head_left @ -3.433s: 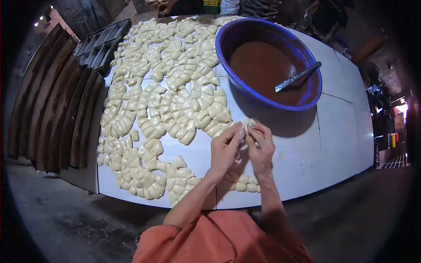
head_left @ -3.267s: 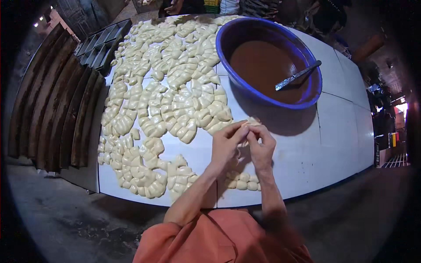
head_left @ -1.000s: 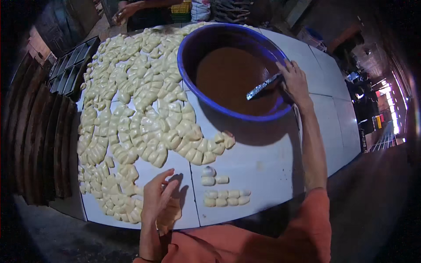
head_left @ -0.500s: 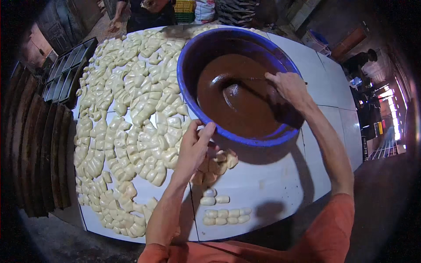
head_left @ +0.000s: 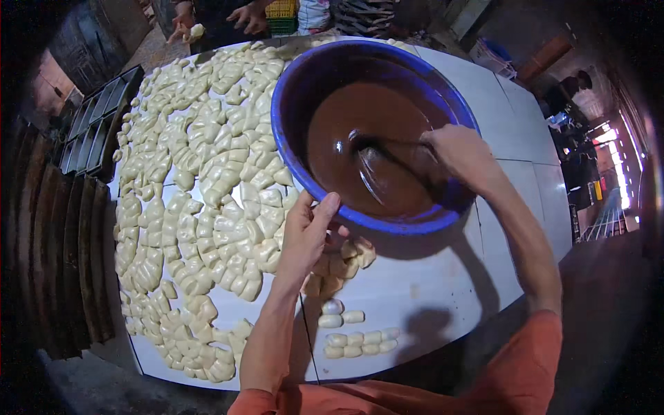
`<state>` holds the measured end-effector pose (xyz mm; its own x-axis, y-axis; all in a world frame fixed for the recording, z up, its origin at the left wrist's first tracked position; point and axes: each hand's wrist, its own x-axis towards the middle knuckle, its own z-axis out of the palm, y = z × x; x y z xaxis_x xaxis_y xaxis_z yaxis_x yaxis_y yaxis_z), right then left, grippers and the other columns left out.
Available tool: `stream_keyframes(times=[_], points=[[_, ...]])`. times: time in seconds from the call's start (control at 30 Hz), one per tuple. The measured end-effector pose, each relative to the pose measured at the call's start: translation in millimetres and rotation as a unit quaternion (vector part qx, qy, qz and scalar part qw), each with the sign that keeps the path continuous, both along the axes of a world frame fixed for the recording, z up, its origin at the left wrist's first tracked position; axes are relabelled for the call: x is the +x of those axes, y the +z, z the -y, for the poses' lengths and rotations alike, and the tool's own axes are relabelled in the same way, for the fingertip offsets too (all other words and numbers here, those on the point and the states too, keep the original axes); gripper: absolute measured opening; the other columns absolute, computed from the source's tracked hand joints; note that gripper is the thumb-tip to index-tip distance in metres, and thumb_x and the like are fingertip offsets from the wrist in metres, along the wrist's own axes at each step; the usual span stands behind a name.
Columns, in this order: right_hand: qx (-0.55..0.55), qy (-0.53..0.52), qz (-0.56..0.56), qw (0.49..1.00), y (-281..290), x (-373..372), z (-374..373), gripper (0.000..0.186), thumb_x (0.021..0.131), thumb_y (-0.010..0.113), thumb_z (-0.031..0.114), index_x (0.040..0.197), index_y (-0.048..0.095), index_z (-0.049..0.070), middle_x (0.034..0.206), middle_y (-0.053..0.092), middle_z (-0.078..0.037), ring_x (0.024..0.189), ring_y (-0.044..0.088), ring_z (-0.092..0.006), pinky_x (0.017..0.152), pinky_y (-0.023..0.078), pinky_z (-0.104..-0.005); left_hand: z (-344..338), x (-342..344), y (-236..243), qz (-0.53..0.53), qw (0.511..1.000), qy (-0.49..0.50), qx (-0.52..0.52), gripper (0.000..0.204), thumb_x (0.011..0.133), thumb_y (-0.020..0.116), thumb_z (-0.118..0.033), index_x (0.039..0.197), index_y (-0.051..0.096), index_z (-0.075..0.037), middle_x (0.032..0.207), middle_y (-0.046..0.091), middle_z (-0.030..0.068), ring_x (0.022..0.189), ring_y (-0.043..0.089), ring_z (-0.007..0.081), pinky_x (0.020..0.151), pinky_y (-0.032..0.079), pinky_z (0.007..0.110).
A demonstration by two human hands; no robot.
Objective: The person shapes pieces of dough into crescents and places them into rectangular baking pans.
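My right hand (head_left: pixel 456 152) is closed on the handle of a dark stirrer (head_left: pixel 398 145), which is partly sunk in brown liquid (head_left: pixel 342 169) inside a large blue basin (head_left: pixel 277 114). My left hand (head_left: pixel 311 225) grips the near-left edge of that basin, thumb up at the rim. Pale, glossy dough pieces (head_left: pixel 221 228) cover much of the white table (head_left: pixel 519 131) to the left, some lying in shadow beside my left wrist. Small separate pieces (head_left: pixel 353 344) form short rows by the near edge. The stirrer's lower end is hidden in the liquid.
Across the table another person's hands (head_left: pixel 245 17) show near a pale lump (head_left: pixel 197 31). Dark curved trays (head_left: pixel 72 256) and metal moulds (head_left: pixel 97 121) stand at the left. Crates (head_left: pixel 283 14) and a white sack (head_left: pixel 315 15) are behind; dark clutter lines the right.
Both hands earlier pinched dough together. My right hand took the stirrer and pushed it down into the liquid, now rippled. My left hand moved forward onto the basin's rim.
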<state>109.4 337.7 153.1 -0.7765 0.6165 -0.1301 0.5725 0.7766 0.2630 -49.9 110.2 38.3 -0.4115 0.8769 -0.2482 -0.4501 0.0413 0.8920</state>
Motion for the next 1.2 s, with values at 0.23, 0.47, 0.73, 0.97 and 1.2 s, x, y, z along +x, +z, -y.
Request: stream_keyframes(times=[0.23, 0.47, 0.73, 0.97, 1.2], points=[[-0.024, -0.024, 0.039, 0.999, 14.4, 80.1, -18.4, 0.026, 0.089, 0.064, 0.03, 0.098, 0.073, 0.007, 0.088, 0.07, -0.02, 0.083, 0.066, -0.0417, 0.078, 0.052, -0.0511, 44.3, -16.4, -6.8, -0.074, 0.997, -0.029, -0.026, 0.027, 0.096, 0.066, -0.023, 0.112, 0.059, -0.002, 0.091, 0.068, 0.0066, 0.077, 0.064, 0.01, 0.063, 0.048, 0.023], [-0.021, -0.057, 0.102, 0.993, 29.6, 86.0, -11.4, 0.034, 0.093, 0.06, 0.042, 0.109, 0.075, 0.016, 0.098, 0.069, -0.021, 0.092, 0.065, -0.039, 0.078, 0.05, -0.0503, 152.4, -34.3, -11.5, -0.114, 0.987, 0.017, -0.112, 0.031, 0.096, 0.066, -0.024, 0.119, 0.061, -0.003, 0.097, 0.069, 0.0039, 0.083, 0.065, 0.0099, 0.064, 0.046, 0.021], [0.183, 0.095, -0.158, 0.966, -24.6, 109.9, 22.5, 0.031, 0.099, 0.057, 0.024, 0.121, 0.066, 0.004, 0.111, 0.068, -0.017, 0.099, 0.067, -0.0342, 0.09, 0.052, -0.0442, 261.1, -49.7, -10.6, -0.211, 0.941, 0.19, -0.182, 0.031, 0.097, 0.065, -0.02, 0.118, 0.061, 0.003, 0.101, 0.067, 0.0065, 0.085, 0.065, 0.0109, 0.063, 0.052, 0.024], [-0.4, 0.149, -0.29, 0.857, -91.1, -34.3, 280.0, 0.032, 0.086, 0.071, 0.019, 0.113, 0.067, 0.002, 0.106, 0.067, -0.015, 0.092, 0.065, -0.0319, 0.082, 0.052, -0.0373, 297.0, -19.5, -11.2, -0.236, 0.891, 0.237, -0.308, 0.026, 0.092, 0.071, -0.02, 0.112, 0.067, -0.005, 0.089, 0.072, 0.0119, 0.075, 0.07, 0.0164, 0.064, 0.054, 0.029], [-0.323, 0.294, -0.287, 0.852, -154.2, -83.9, 349.4, 0.036, 0.083, 0.07, 0.023, 0.112, 0.061, 0.003, 0.127, 0.056, -0.018, 0.115, 0.053, -0.0341, 0.093, 0.044, -0.0462, 295.7, -7.9, -29.0, -0.548, 0.801, 0.143, -0.195, 0.034, 0.085, 0.072, -0.02, 0.114, 0.064, -0.004, 0.113, 0.066, 0.0174, 0.104, 0.065, 0.0329, 0.087, 0.051, 0.04]])
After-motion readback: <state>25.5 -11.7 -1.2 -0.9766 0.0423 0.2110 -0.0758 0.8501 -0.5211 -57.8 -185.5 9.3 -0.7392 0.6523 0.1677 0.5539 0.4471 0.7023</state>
